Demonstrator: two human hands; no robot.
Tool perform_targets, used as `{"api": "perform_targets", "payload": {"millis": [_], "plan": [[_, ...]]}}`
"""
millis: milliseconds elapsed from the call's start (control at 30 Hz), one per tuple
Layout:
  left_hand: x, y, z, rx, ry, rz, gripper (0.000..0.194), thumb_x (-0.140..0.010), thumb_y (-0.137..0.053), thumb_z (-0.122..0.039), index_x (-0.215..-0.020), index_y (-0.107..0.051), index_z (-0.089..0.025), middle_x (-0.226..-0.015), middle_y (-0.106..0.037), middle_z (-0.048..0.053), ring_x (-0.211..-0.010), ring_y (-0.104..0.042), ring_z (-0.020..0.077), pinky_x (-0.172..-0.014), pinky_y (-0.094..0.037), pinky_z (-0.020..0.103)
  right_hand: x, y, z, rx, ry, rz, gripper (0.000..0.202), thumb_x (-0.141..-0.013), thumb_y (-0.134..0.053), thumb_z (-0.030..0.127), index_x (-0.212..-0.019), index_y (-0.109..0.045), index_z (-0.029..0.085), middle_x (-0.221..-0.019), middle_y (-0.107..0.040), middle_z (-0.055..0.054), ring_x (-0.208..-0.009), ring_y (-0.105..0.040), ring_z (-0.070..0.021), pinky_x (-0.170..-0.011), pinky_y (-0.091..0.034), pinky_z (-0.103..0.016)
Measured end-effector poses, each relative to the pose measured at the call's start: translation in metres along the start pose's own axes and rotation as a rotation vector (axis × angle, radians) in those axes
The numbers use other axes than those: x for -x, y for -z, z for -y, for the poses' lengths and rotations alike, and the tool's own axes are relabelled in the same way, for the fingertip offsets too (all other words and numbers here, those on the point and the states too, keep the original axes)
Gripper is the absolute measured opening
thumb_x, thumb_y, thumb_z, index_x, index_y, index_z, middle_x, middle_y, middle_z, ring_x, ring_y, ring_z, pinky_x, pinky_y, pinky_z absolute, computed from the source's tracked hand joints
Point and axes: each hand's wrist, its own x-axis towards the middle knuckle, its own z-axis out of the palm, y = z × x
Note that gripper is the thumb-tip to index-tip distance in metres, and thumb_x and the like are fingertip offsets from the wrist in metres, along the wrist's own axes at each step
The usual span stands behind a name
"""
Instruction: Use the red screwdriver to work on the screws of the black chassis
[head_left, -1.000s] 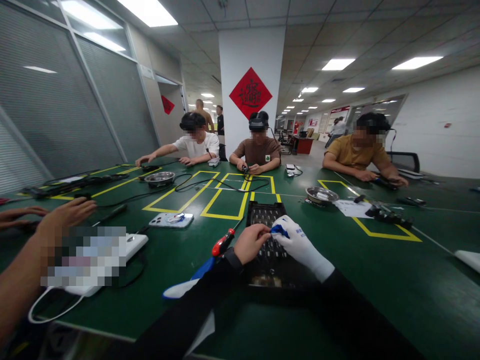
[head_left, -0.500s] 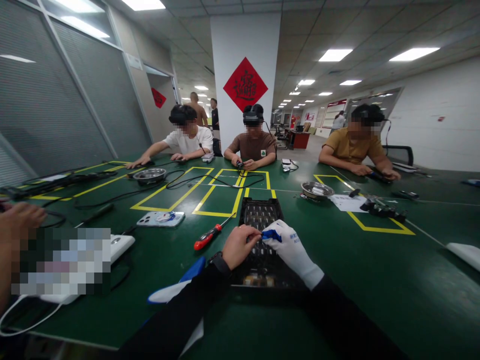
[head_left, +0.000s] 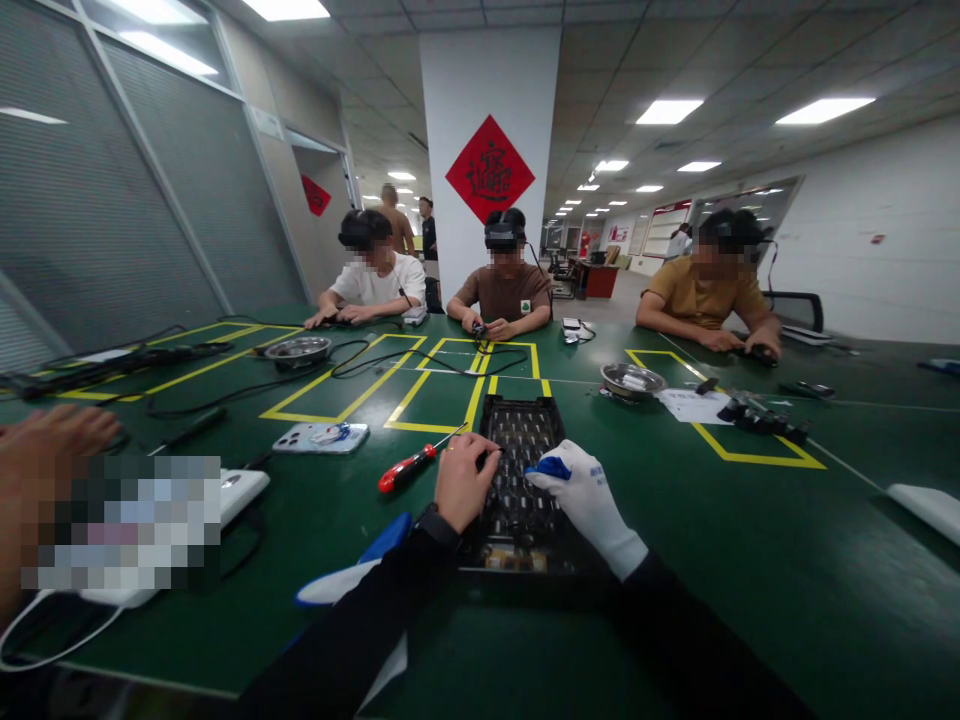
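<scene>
Holds the left hand point(head_left: 463, 480), bare, over the left edge of the black tray point(head_left: 523, 403), with fingers bent and the tips of thumb and forefinger close together. Cannot tell whether anything small is pinched there. Holds the right hand point(head_left: 589, 495), in a white glove with blue fingertips, over the right part of the tray, fingers curled inward; cannot tell how tightly closed, or on what. Wears a dark watch point(head_left: 436, 524) on the left wrist, just left of the tray.

Shows the tray flat on the green table point(head_left: 750, 600), below and between both hands, with small silvery pieces point(head_left: 525, 428) in rows inside. Just left of the tray, shows a red and black screwdriver point(head_left: 409, 467), shaft towards the tray; farther left, a phone point(head_left: 319, 438). Nearer than the screwdriver and left of the tray, shows a blue and white glove point(head_left: 341, 582) beside the left sleeve. Beyond the tray to the right, shows a metal bowl point(head_left: 634, 380) and a white paper point(head_left: 694, 406).
</scene>
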Motion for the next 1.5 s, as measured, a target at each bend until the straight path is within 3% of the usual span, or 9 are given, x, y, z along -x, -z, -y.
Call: {"api": "perform_targets", "payload": {"millis": [133,233,333,600,700,800,1100,1300,1500], "plan": [[-0.009,0.008,0.023,-0.265,0.282,-0.097,0.019,-0.081,-0.047,-0.031,-0.084,-0.064,-0.022,-0.113,-0.054,0.007,-0.108,-0.043,0.0254,-0.089,-0.032,0.040,0.001,-0.001,-0.004,0.004,0.006,0.061,0.016,-0.076,-0.059,0.035,-0.082,-0.065,0.022,-0.083,-0.057,-0.003,-0.079,-0.055,-0.0167,-0.072,-0.042,-0.028],[-0.012,0.009,0.039,-0.392,0.456,0.047,0.022,-0.080,-0.047,-0.032,-0.082,-0.066,-0.021,-0.106,-0.058,0.009,-0.106,-0.045,0.0281,-0.086,-0.032,0.041,0.001,-0.002,-0.006,0.018,-0.028,0.068,0.020,-0.078,-0.056,0.034,-0.090,-0.067,0.023,-0.092,-0.060,-0.005,-0.088,-0.055,-0.0192,-0.079,-0.041,-0.031],[-0.012,0.007,0.044,-0.455,0.509,0.172,0.024,-0.079,-0.046,-0.034,-0.086,-0.066,-0.023,-0.099,-0.061,0.010,-0.098,-0.049,0.0295,-0.081,-0.034,0.042,0.001,-0.001,-0.004,0.004,-0.070,0.044,0.023,-0.081,-0.050,0.036,-0.089,-0.066,0.021,-0.094,-0.062,-0.006,-0.092,-0.055,-0.0204,-0.084,-0.040,-0.034],[-0.012,0.012,0.038,-0.469,0.467,0.313,0.025,-0.077,-0.045,-0.034,-0.082,-0.067,-0.024,-0.092,-0.065,0.010,-0.095,-0.052,0.0328,-0.078,-0.035,0.044,0.002,0.000,-0.003,-0.205,-0.262,0.015,0.020,-0.071,-0.057,0.035,-0.077,-0.065,0.018,-0.075,-0.067,-0.003,-0.070,-0.061,-0.0162,-0.070,-0.046,-0.029],[-0.013,0.015,0.041,-0.380,0.454,0.333,0.024,-0.077,-0.045,-0.032,-0.082,-0.066,-0.022,-0.091,-0.065,0.009,-0.092,-0.054,0.0293,-0.077,-0.038,0.039,0.002,-0.003,-0.007,-0.241,-0.278,0.048,0.019,-0.068,-0.061,0.033,-0.076,-0.065,0.017,-0.074,-0.067,-0.003,-0.070,-0.061,-0.0160,-0.068,-0.046,-0.028],[-0.015,0.015,0.045,-0.302,0.412,0.342,0.022,-0.076,-0.047,-0.028,-0.078,-0.066,-0.018,-0.086,-0.066,0.008,-0.088,-0.057,0.0230,-0.078,-0.039,0.032,0.002,-0.002,-0.008,-0.175,-0.248,0.066,0.021,-0.074,-0.054,0.036,-0.078,-0.064,0.018,-0.076,-0.066,-0.003,-0.070,-0.060,-0.0158,-0.068,-0.045,-0.028],[-0.013,0.007,0.049,-0.215,0.404,0.297,0.021,-0.079,-0.046,-0.026,-0.080,-0.065,-0.017,-0.080,-0.062,0.005,-0.078,-0.058,0.0156,-0.074,-0.041,0.024,0.004,0.000,-0.006,0.122,-0.162,0.122,0.034,-0.084,-0.037,0.042,-0.063,-0.051,0.018,-0.064,-0.058,-0.002,-0.060,-0.050,-0.0133,-0.056,-0.034,-0.024],[-0.015,0.004,0.050,-0.137,0.322,0.213,0.019,-0.081,-0.045,-0.027,-0.080,-0.061,-0.017,-0.086,-0.059,0.005,-0.087,-0.054,0.0161,-0.079,-0.040,0.025,0.005,0.000,-0.004,0.064,-0.141,0.098,0.034,-0.086,-0.034,0.042,-0.065,-0.048,0.020,-0.062,-0.054,-0.001,-0.057,-0.047,-0.0125,-0.053,-0.033,-0.024],[-0.012,0.010,0.031,-0.111,0.165,0.107,0.018,-0.084,-0.043,-0.027,-0.082,-0.059,-0.019,-0.086,-0.056,0.003,-0.080,-0.053,0.0144,-0.074,-0.040,0.025,0.003,0.001,-0.007,0.001,-0.177,0.166,0.031,-0.077,-0.047,0.048,-0.067,-0.050,0.019,-0.063,-0.055,0.001,-0.055,-0.049,-0.0123,-0.051,-0.034,-0.024]]}}
